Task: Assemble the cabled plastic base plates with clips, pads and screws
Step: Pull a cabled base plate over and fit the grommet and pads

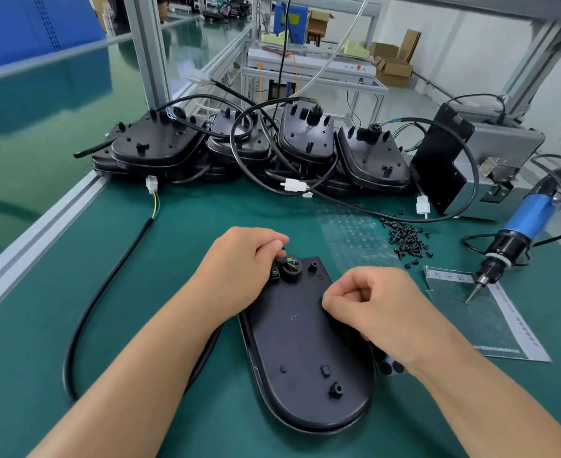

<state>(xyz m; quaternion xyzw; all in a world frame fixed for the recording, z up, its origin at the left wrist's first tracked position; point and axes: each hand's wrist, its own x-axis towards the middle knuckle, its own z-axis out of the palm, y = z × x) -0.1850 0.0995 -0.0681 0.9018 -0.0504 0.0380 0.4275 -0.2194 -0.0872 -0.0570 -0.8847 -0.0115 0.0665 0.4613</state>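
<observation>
A black plastic base plate (299,352) lies flat on the green mat in front of me, narrow end away from me. Its cable (107,285) loops off to the left and ends in a white connector (152,185). My left hand (239,266) grips the plate's far left corner, fingers curled beside the round cable grommet (291,267) with coloured wires. My right hand (371,305) rests on the plate's right edge, thumb and forefinger pinched together; I see nothing between them. Two black round pads (393,368) show under my right wrist.
Several cabled base plates (160,143) are stacked along the back. A clear pad sheet (352,233) and a pile of black screws (404,238) lie at the right. A blue electric screwdriver (517,233) rests on a labelled plastic bag (484,325), in front of a grey machine (504,150).
</observation>
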